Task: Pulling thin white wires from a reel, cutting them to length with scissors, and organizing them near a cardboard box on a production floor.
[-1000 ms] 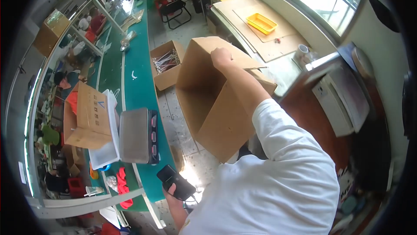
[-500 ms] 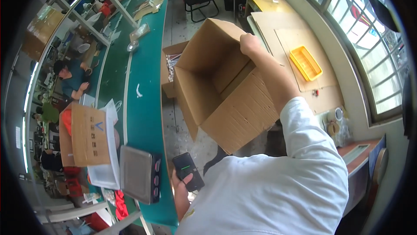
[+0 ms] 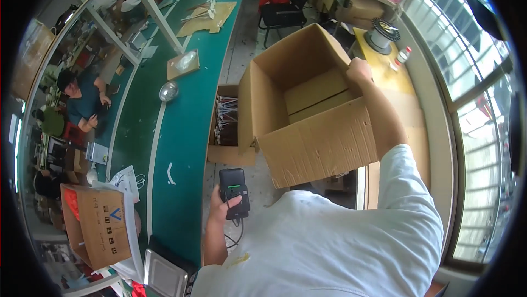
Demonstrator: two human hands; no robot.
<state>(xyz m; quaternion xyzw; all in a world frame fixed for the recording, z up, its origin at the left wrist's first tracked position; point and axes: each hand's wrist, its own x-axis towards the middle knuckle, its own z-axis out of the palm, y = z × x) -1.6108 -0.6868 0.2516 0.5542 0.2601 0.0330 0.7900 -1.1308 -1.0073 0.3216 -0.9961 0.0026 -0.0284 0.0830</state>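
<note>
A big empty cardboard box [image 3: 321,149] hangs tilted in front of me, its opening turned up toward me. My right hand [image 3: 360,70] is closed round its upper right edge. Low on the left, my left hand [image 3: 220,206] is wrapped round a black phone-like device [image 3: 233,177] with a small green patch on its face; a dark cable trails below it. Just left of the big box stands an open carton [image 3: 230,156] holding several thin, light-coloured pieces, partly covered by the big box.
A long green table [image 3: 184,127] runs along my left, bearing a scale [image 3: 164,275], a printed carton [image 3: 101,225] and a round metal dish [image 3: 169,91]. Ahead are a black chair [image 3: 282,16] and a wire spool [image 3: 381,36]. Barred windows line the right. A co-worker [image 3: 82,99] sits far left.
I have moved forward along the table, carrying the big box and the device with me. More of the carton of thin pieces now shows. Both hands keep their hold.
</note>
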